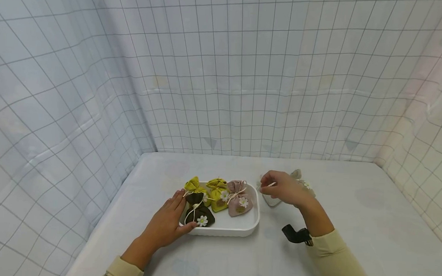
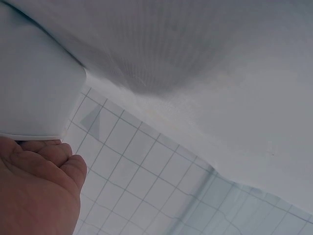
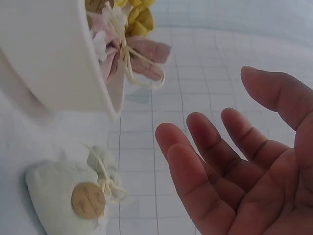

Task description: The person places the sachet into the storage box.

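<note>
Your straight-fingered left grip [image 1: 168,223] touches the tray [image 1: 220,232]; your empty right grip [image 1: 287,190] is loosely spread near a pouch [image 3: 51,188], its tag [image 3: 88,200] illegible.

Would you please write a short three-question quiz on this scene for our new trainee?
1. Multiple choice: which colour do two pouches in the white tray share? A) pink; B) yellow; C) dark brown or black.
2. True or false: the round-tagged pouch low in the right wrist view lies in the tray.
3. Fill in: the ____ hand rests against the tray's left end.

Key:
1. B: there are two yellow pouches.
2. False: that pale pouch lies outside the tray.
3. Left: the left hand is at that end.
</note>
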`<state>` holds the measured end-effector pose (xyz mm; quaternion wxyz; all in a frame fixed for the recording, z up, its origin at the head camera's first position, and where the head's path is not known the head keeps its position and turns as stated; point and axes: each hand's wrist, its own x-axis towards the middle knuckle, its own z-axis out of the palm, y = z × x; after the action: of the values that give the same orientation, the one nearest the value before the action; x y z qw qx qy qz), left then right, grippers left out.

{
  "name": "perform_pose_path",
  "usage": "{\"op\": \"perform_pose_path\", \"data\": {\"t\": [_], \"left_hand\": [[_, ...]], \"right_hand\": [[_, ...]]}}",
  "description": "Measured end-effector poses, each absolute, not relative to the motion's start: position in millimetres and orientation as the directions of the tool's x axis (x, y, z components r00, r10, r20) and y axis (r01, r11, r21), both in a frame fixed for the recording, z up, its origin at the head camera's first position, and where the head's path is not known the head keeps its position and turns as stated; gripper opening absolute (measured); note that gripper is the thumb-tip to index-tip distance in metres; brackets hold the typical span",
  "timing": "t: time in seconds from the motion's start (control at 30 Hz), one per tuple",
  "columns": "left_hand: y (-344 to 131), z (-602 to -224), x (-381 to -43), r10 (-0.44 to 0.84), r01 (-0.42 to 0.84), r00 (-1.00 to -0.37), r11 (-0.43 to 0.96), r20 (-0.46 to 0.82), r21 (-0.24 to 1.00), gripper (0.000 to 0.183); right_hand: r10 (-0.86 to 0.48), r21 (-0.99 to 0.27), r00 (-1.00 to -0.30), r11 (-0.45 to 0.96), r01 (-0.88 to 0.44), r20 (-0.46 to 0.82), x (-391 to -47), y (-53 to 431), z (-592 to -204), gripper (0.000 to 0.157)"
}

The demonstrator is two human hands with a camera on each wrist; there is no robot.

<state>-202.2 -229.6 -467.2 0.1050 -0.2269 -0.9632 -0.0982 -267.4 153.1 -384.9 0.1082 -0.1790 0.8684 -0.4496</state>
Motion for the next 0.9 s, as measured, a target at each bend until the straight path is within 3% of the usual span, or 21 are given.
{"op": "perform_pose_path", "data": {"t": [0.3, 0.57, 0.9], "left_hand": [[-230, -468, -202, 0.414, 0.453, -0.879, 0.881, 0.237, 0.139, 0.093], [-229, -467, -202, 0.417, 0.456, -0.877, 0.879, 0.241, 0.140, 0.092], [-230, -468, -204, 0.416, 0.455, -0.877, 0.880, 0.240, 0.137, 0.092]], "right_hand": [[-0.301, -0.731, -0.949, 0.668, -0.136, -0.098, -278, 201, -386, 0.030], [-0.299, -0.750, -0.951, 0.646, -0.142, -0.078, -288, 247, -396, 0.035], [-0.243, -0.756, -0.958, 0.653, -0.045, -0.152, -307, 289, -410, 0.046]]}}
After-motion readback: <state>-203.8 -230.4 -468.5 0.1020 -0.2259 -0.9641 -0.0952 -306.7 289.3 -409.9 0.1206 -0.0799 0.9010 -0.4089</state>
